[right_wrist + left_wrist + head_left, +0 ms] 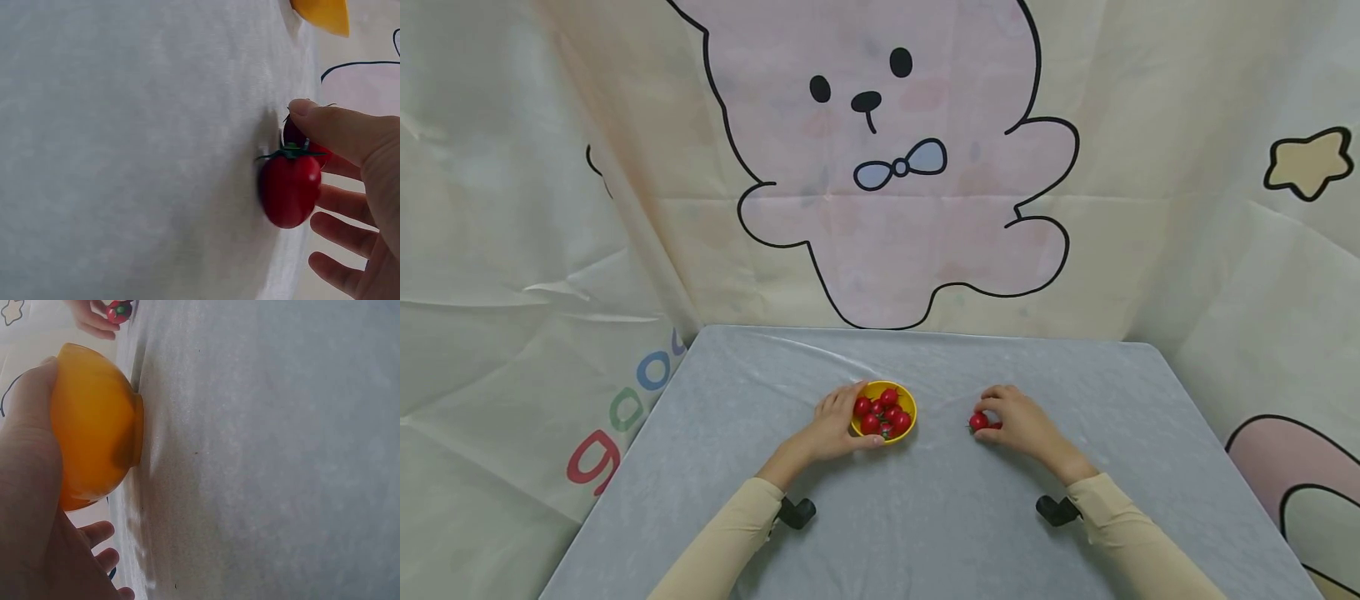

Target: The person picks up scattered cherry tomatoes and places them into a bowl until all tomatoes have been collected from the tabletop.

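My left hand [835, 425] holds the left side of a yellow bowl [913, 425], fingers at the far rim and thumb at the near side. Several red cherry tomatoes [869, 424] with green stems lie inside it. The bowl's rounded wall [94, 425] and foot show in the left wrist view, with the thumb along the wall. Off to the right, my right hand [1018, 423] pinches a cherry tomato [977, 422] between thumb and fingers, low over the table. A second cherry tomato [290, 190] sits beneath the palm, beside the pinched one.
A grey cloth covers the table [925, 517], whose far edge meets a curtain [1105, 250] with a bear drawing. More cloth hangs at both sides. Black wrist mounts [796, 512] project inward from the sleeves.
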A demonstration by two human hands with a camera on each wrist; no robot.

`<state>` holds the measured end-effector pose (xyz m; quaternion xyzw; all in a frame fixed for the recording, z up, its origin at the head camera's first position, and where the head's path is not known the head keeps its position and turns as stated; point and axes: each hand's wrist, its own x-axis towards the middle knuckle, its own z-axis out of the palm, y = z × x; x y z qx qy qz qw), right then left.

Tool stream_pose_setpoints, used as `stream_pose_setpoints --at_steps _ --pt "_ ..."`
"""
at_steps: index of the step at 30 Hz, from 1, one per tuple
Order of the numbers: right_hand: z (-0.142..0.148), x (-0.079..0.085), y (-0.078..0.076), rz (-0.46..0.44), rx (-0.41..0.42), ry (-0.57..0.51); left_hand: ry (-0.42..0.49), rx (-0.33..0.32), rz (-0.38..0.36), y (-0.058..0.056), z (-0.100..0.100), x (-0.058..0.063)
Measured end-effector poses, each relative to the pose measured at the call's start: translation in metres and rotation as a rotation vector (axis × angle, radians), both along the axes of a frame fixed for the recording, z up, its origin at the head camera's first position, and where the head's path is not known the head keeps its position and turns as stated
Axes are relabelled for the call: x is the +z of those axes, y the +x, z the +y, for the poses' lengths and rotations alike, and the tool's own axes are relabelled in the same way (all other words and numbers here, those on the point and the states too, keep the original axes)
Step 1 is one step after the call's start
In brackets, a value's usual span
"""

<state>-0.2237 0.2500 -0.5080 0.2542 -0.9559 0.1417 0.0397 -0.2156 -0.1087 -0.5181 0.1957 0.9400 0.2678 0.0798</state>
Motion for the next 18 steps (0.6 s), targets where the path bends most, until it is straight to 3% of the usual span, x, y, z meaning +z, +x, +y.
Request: stream_pose_setpoints --at_steps 18 --pt "-0.029 0.029 -0.012 -0.022 0.042 0.025 -0.001 -0.002 -0.008 0.000 -0.001 0.003"
